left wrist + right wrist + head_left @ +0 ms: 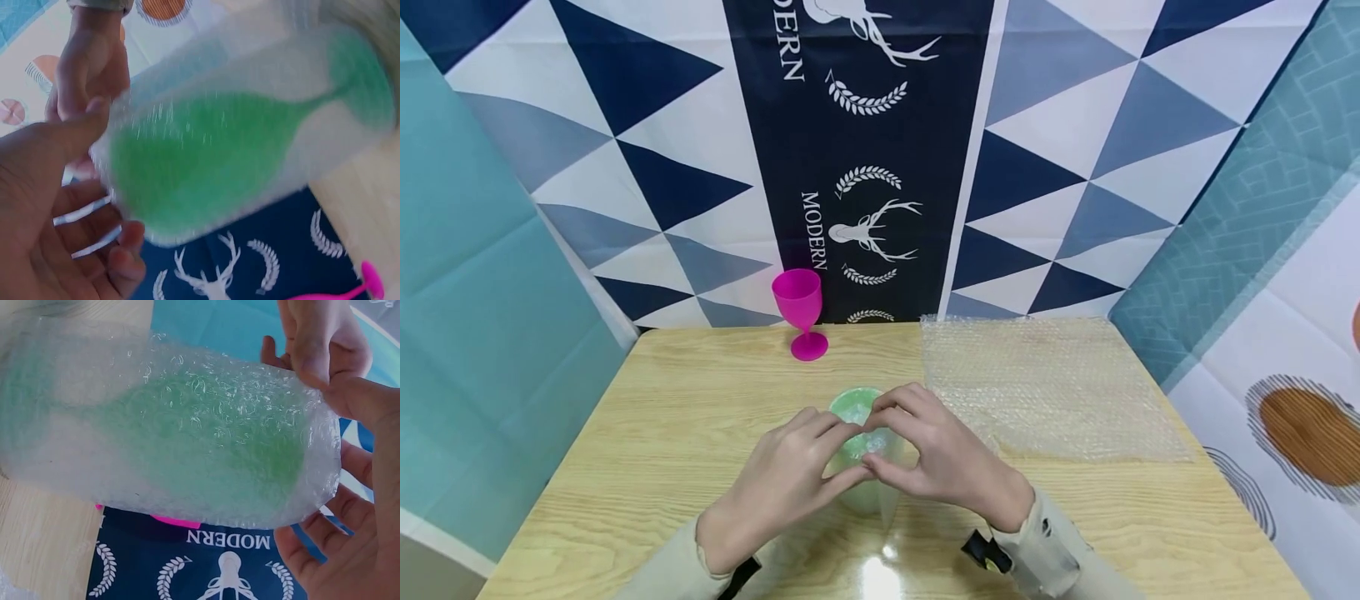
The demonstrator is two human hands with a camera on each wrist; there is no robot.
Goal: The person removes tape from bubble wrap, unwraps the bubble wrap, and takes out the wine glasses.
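Observation:
A green goblet [206, 156] stands upright on the table inside a sleeve of bubble wrap [319, 437], its shape hazy through the plastic. At the top end of the wrap, my left hand [797, 467] holds the edge from the left, thumb on the near side and fingers on the far side. Opposite it, my right hand [936, 450] holds the same edge in the same way. Thumbs and forefingers of both hands nearly meet around the opening. In the head view, the hands hide much of the wrapped goblet.
A pink goblet [799, 304] stands at the table's back edge, left of centre. Flat on the back right of the wooden table [685, 417] lies a sheet of bubble wrap [1052, 383]. Patterned cloth [1037, 167] hangs behind the table.

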